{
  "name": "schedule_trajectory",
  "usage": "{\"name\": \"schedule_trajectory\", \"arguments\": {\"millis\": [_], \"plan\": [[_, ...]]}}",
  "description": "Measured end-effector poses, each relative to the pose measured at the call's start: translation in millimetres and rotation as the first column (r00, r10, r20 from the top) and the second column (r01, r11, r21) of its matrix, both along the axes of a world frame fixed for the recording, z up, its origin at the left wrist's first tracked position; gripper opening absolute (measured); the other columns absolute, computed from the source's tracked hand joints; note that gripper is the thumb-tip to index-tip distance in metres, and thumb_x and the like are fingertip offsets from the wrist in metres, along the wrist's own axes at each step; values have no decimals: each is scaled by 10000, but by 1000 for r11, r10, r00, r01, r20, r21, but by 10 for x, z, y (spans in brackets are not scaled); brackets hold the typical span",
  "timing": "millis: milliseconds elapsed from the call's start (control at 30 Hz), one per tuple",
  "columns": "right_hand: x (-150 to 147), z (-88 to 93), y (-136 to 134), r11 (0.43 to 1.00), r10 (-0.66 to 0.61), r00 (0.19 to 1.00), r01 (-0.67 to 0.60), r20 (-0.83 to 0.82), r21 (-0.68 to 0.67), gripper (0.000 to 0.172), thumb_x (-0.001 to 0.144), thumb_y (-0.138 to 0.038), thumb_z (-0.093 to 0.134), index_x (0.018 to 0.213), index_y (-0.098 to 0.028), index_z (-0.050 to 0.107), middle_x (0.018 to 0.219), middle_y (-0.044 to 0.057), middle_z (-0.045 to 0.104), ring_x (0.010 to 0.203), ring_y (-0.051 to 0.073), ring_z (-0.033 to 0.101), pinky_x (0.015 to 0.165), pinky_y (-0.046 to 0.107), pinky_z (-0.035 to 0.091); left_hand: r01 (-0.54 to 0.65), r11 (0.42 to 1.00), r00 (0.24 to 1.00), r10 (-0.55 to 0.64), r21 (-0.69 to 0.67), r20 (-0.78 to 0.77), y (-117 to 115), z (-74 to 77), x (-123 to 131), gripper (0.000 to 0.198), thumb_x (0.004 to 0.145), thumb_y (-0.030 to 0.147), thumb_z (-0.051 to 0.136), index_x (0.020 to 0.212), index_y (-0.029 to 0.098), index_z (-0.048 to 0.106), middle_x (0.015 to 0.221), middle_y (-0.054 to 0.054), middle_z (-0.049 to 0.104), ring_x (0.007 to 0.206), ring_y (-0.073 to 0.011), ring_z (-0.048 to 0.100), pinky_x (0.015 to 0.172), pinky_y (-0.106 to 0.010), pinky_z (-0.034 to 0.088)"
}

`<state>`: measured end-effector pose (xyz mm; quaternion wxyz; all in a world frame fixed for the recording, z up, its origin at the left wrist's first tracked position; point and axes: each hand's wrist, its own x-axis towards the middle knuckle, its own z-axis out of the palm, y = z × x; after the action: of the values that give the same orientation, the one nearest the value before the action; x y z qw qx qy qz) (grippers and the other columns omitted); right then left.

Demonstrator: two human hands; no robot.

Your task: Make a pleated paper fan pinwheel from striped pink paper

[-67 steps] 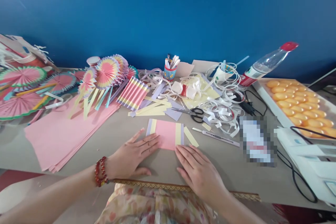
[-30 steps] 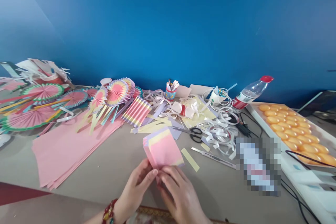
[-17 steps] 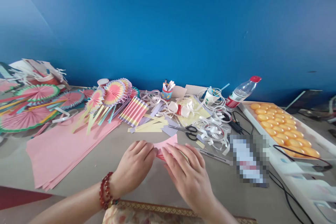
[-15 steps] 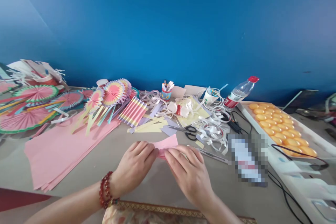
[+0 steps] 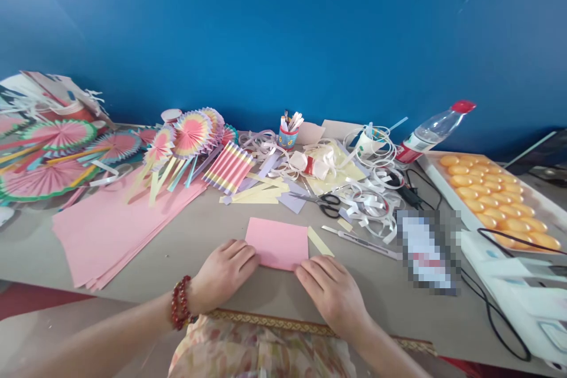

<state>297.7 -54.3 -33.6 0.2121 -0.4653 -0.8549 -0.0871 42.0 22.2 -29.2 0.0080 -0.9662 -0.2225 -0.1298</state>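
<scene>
A small rectangle of pink paper point(image 5: 279, 241) lies on the table in front of me, its near edge slightly raised. My left hand point(image 5: 228, 274) pinches its near left corner, fingers closed, with a red bead bracelet on the wrist. At the near right corner, my right hand point(image 5: 334, 292) grips the same paper; the thumbs are mostly hidden. Just right of the paper is a pale yellow strip point(image 5: 319, 241). A slim craft knife point(image 5: 361, 242) and black-handled scissors point(image 5: 328, 205) lie beyond my right hand.
At left lie large pink sheets point(image 5: 106, 230) and pleated paper fans point(image 5: 194, 134). White ribbon curls point(image 5: 367, 207), a pen cup point(image 5: 287, 139) and a tilted plastic bottle point(image 5: 432, 134) stand along the blue wall. A tray of orange domes point(image 5: 482, 195) and black cable point(image 5: 489, 307) occupy the right.
The pink paper now lies flatter, with much more of its face showing. My hands have moved apart to its two near corners, uncovering the yellow strip. The view has shifted slightly.
</scene>
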Motion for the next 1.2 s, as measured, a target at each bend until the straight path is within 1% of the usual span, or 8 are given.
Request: {"name": "schedule_trajectory", "arguments": {"millis": [167,300,433,533,667,800,933,1200], "plan": [[42,-69,33,983,-74,994,59,-77,-174,219,977,-145,454,889,-190,649,825,53,672,787,190,602,743,319,435,-95,972,994,104,-217,30,45,-59,-21,217,1001,178,411,935,168,617,911,-63,651,843,-202,574,789,-348,476],[61,14,142,942,-127,980,71,-154,-327,199,986,-189,459,910,-200,642,837,50,679,792,190,619,712,299,456,-119,899,973,190,-422,131,132,-1,-11,178,1005,252,447,984,191,613,979,-50,669,911,-187,608,822,-311,478],[60,82,246,896,-145,975,57,-170,-441,187,987,-219,463,894,-211,624,849,46,687,785,191,633,676,289,448,-148,831,971,225,-536,80,214,72,-9,188,1000,251,455,935,206,626,963,-34,653,879,-174,628,764,-276,469],[50,83,290,878,-171,974,84,-146,-471,161,978,-224,475,885,-212,607,845,42,694,773,190,639,656,283,430,-176,815,971,235,-552,38,262,108,2,200,1004,260,444,937,210,626,968,-32,642,880,-174,627,762,-271,459],[40,96,334,849,-208,973,130,-99,-512,112,951,-199,507,888,-213,599,862,31,704,791,193,650,647,274,412,-191,827,976,216,-529,-15,349,153,31,218,1001,284,450,881,194,608,912,-34,627,886,-190,601,750,-278,438],[45,131,385,819,-218,973,138,-78,-558,116,938,-189,509,897,-222,613,887,22,721,791,188,666,635,266,405,-226,815,973,210,-534,-92,466,194,48,245,984,345,492,830,184,595,832,-18,617,792,-181,586,663,-268,396],[58,130,417,817,-220,972,135,-86,-561,118,925,-201,505,898,-230,615,867,11,730,742,175,661,609,256,390,-193,793,981,176,-578,-85,548,206,41,242,983,337,490,836,186,609,837,-13,621,792,-171,585,678,-264,393],[72,114,453,803,-233,971,164,-48,-573,71,882,-176,563,861,-233,599,807,-8,716,681,161,633,576,251,353,-151,785,988,140,-601,-65,626,172,25,225,974,312,494,834,179,609,851,-25,605,805,-173,576,719,-262,406]]}}
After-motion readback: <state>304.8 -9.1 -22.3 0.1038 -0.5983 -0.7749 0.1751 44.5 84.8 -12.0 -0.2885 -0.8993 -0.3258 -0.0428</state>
